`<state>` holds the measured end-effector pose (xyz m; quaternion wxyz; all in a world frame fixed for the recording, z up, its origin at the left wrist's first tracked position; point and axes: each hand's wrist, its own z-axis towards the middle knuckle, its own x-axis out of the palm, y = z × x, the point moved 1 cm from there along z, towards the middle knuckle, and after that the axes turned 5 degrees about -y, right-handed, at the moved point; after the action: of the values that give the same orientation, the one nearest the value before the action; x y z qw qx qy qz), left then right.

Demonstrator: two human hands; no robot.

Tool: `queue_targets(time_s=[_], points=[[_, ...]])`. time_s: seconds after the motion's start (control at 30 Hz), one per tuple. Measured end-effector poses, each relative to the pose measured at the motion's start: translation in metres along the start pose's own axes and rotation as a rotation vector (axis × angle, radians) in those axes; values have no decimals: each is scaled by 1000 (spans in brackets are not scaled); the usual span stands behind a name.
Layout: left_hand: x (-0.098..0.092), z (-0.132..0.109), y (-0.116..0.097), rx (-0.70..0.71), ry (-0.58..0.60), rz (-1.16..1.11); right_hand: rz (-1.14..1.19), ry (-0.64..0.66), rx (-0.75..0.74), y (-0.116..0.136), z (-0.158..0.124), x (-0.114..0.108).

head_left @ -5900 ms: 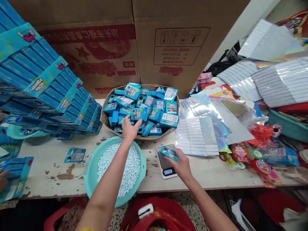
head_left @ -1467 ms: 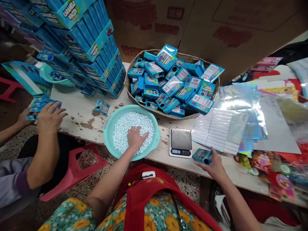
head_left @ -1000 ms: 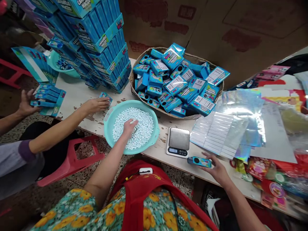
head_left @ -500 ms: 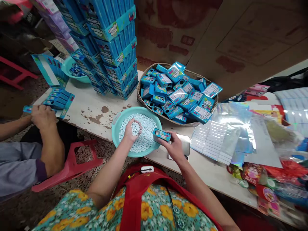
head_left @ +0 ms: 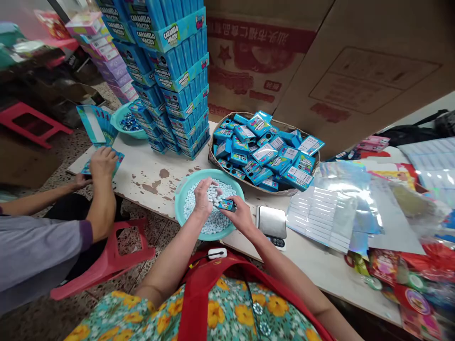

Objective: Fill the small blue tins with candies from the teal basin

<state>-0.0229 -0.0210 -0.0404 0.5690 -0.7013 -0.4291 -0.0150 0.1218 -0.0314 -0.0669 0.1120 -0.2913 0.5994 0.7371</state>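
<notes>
White candies lie in a teal bowl (head_left: 180,201) at the table's front edge. Over the bowl, my left hand (head_left: 204,195) is cupped round some white candies (head_left: 213,193). My right hand (head_left: 239,212) holds a small blue box (head_left: 226,204) over the bowl's right side, its end close to the fingers of my left hand. Behind the bowl, a basket (head_left: 289,191) is heaped with blue boxes (head_left: 265,152). A scale (head_left: 272,222) with a metal plate lies right of my right hand.
Tall stacks of blue display boxes (head_left: 185,78) stand behind left. A co-worker's hand (head_left: 103,163) is at the table's left end near another teal bowl (head_left: 137,133). Plastic sheets (head_left: 320,215) and colourful packets (head_left: 386,267) lie on the right. Large cartons (head_left: 302,57) stand behind.
My right hand has brought the small box left, over the bowl, up to my left hand. The scale now shows fully. The camera view has shifted, and the co-worker's hands have moved.
</notes>
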Motion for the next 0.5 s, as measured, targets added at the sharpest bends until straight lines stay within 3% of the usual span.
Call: queue_targets(time_s=[0.5], points=[[-7, 10, -4, 155, 44, 156, 98, -35, 47, 8, 8, 17]])
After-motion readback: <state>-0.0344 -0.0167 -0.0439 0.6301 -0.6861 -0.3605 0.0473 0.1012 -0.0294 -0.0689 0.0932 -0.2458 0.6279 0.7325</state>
